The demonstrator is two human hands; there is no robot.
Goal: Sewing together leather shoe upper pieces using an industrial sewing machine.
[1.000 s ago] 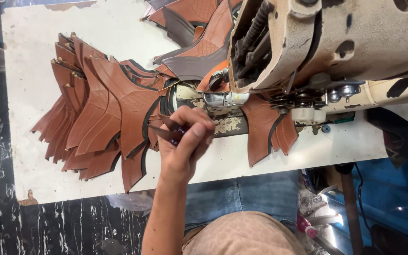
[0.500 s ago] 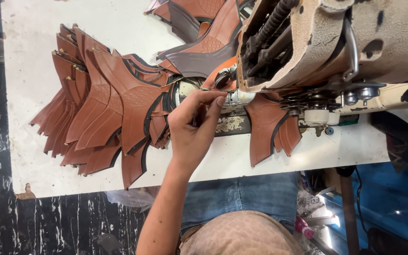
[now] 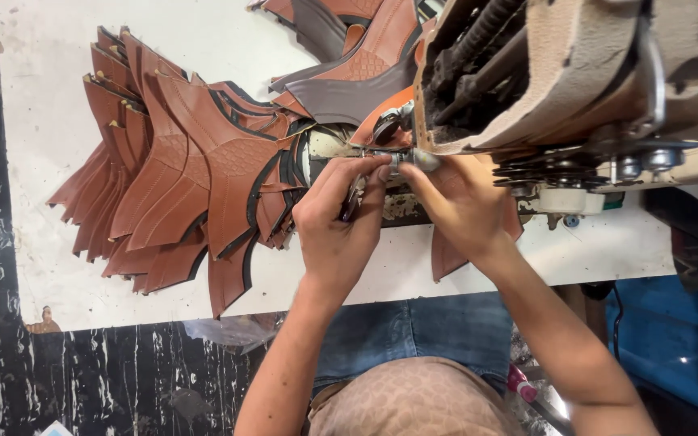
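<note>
At the needle end of the sewing machine [image 3: 575, 89], both hands pinched together on one small metal part [image 3: 414, 159]. Left hand [image 3: 341, 222] curled, thumb and forefinger nipped tight near that part, a thin dark tool [image 3: 351, 203] trapped under the other fingers; exact contact point with the metal hidden by fingertips. Right hand [image 3: 462, 206] closed from the opposite side, fingertips touching the same shiny piece, thumb tucked under. Whether the part is loose or fixed to the machine: cannot tell.

Just left of the pinch, fanned stack of brown leather cut pieces [image 3: 179, 169] with dark edging, overlapping flat on the white table [image 3: 42, 64]. Directly under the hands, one more brown leather piece [image 3: 450, 257], mostly covered, tip hanging toward the table edge. Above the pinch, second heap of brown and grey leather pieces [image 3: 349, 56]. Right of the grip, machine underside with a row of metal discs [image 3: 543, 171] and a white plastic block [image 3: 573, 199]. Below the wrists, blue jeans [image 3: 414, 331] and a tan patterned cap [image 3: 414, 400].
</note>
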